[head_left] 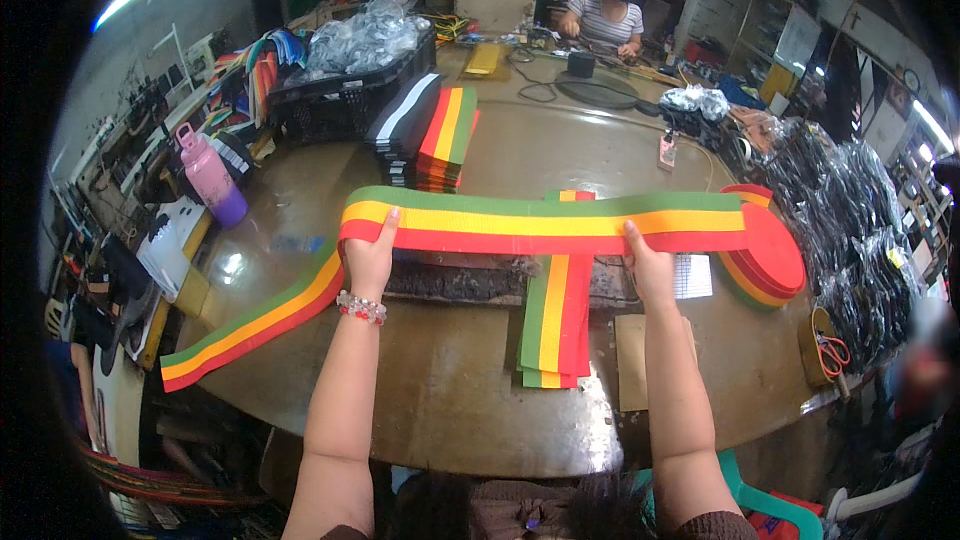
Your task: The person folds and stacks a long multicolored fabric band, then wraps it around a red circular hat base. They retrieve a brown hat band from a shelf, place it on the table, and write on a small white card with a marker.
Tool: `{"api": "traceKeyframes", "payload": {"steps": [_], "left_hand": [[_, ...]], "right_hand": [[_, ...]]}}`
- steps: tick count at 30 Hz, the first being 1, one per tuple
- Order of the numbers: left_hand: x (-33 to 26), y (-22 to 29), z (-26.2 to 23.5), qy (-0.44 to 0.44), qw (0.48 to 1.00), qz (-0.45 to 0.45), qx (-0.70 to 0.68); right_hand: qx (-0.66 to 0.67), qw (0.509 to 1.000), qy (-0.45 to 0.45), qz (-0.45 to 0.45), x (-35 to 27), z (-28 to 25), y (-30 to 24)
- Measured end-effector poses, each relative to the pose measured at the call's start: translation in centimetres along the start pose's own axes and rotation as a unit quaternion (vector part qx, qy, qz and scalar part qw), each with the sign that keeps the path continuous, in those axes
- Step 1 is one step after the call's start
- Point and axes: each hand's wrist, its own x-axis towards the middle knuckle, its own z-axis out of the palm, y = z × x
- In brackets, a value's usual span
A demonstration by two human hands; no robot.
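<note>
We have a long woven band striped green, yellow and red [545,223] stretched flat across the round brown desk [450,410]. Our left hand [370,258] pinches its near red edge, fingers on top of the cloth, where the band bends and trails off the desk toward the lower left. Our right hand [648,265] presses and grips the same edge further along, fingers curled onto the red stripe. To the right the band runs into a flat coiled roll of the same striped webbing [768,260] lying on the desk, and from what shows, a good deal is wound there yet.

Under the stretched span, a small pile of cut striped strips [555,325] lies crosswise, reaching toward us, so we judge some lengths already cut and laid down. A taller stack of folded striped and black-and-white bands [425,130] sits further back beside a black plastic crate [345,100]. Orange-handled scissors [830,352] rest at the right rim, well apart from both hands, so this length looks not yet cut.
</note>
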Motion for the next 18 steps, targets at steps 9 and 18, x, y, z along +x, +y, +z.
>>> {"api": "traceKeyframes", "payload": {"steps": [9, 18], "left_hand": [[-1.3, -2.8, -1.3, -0.031, 0.997, -0.01, 0.071], [-2.0, -3.5, -1.3, -0.063, 0.994, -0.007, 0.093]], "right_hand": [[-0.038, 0.999, -0.021, 0.02, 0.1, 0.5, 3.5], [-0.103, 0.994, -0.011, 0.025, -0.1, -0.3, 6.1]]}}
